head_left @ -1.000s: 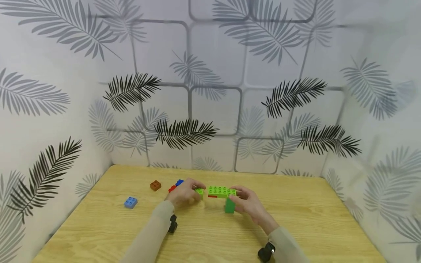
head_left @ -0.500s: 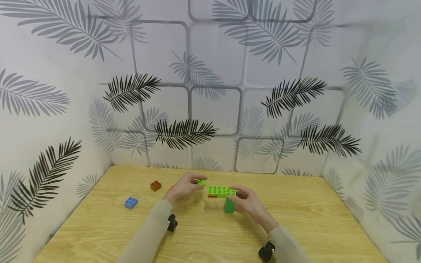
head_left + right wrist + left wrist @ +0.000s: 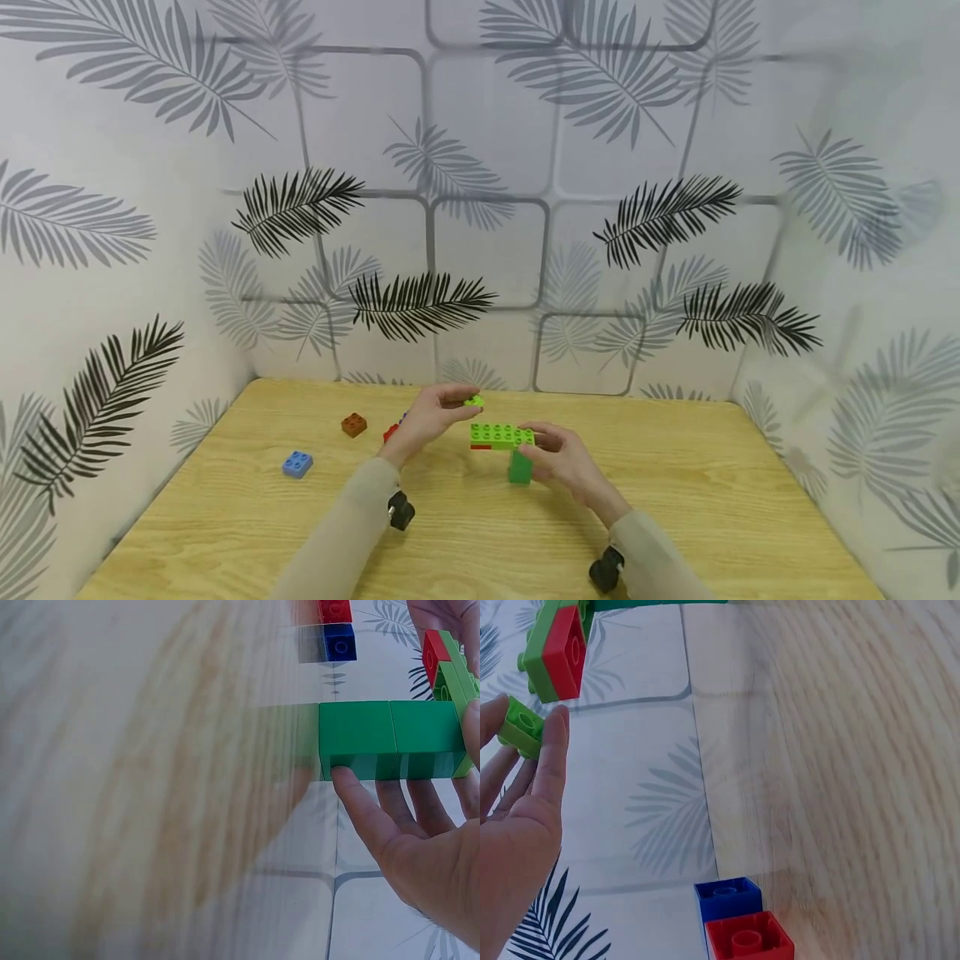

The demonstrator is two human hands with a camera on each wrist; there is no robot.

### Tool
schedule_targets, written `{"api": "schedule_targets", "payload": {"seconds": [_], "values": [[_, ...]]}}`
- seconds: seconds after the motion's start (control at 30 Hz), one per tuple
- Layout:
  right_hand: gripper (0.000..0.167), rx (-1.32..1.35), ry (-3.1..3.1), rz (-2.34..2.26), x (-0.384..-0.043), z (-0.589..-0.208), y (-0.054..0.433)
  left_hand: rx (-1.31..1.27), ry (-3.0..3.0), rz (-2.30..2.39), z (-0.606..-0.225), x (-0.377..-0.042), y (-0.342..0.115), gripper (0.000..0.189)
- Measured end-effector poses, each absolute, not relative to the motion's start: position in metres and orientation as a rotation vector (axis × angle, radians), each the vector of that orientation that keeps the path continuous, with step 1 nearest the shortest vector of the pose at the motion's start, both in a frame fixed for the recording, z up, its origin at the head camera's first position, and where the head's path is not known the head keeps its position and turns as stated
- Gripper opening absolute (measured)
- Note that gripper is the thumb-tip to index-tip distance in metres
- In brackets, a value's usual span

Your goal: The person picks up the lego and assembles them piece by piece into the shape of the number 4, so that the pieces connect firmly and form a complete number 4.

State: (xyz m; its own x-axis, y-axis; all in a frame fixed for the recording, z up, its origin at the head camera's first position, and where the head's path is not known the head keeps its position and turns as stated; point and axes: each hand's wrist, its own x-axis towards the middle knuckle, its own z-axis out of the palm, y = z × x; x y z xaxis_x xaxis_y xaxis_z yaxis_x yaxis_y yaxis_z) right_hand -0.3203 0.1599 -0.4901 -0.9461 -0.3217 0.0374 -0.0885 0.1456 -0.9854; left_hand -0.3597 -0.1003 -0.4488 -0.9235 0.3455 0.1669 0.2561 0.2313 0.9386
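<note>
My left hand (image 3: 426,415) is raised, pinching a small lime-green brick (image 3: 474,402) between thumb and fingers. In the left wrist view that brick (image 3: 523,726) shows its hollow underside. On the right, my right hand (image 3: 572,463) grips a structure at its right end. Two stacked dark green bricks (image 3: 356,735) form its upright leg, standing on the table. A long lime-green brick (image 3: 495,434) lies across the top and juts out left, with a red brick (image 3: 564,652) fixed beneath its free end. The pinched brick is just behind and above that end.
A brown brick (image 3: 354,425) and a light blue brick (image 3: 297,464) lie on the wooden table (image 3: 480,542) at the left. A red brick (image 3: 750,937) and a dark blue brick (image 3: 731,900) sit together, partly behind my left hand. A leaf-patterned wall (image 3: 495,350) closes off the back.
My left hand has lifted the small lime-green brick up from the table and moved it right, towards the structure. The right hand keeps its hold, almost unmoved.
</note>
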Motion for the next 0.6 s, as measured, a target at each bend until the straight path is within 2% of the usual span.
{"api": "schedule_targets", "payload": {"seconds": [0.2, 0.6], "values": [[0.051, -0.394, 2.232, -1.898, -0.324, -0.489, 0.158, 0.679, 2.489, 1.752, -0.448, -0.357, -0.089, 0.038], [0.052, -0.339, 2.252, -1.908, -0.328, -0.493, 0.154, 0.832, 2.52, 1.678, -0.451, -0.354, -0.074, 0.041]]}}
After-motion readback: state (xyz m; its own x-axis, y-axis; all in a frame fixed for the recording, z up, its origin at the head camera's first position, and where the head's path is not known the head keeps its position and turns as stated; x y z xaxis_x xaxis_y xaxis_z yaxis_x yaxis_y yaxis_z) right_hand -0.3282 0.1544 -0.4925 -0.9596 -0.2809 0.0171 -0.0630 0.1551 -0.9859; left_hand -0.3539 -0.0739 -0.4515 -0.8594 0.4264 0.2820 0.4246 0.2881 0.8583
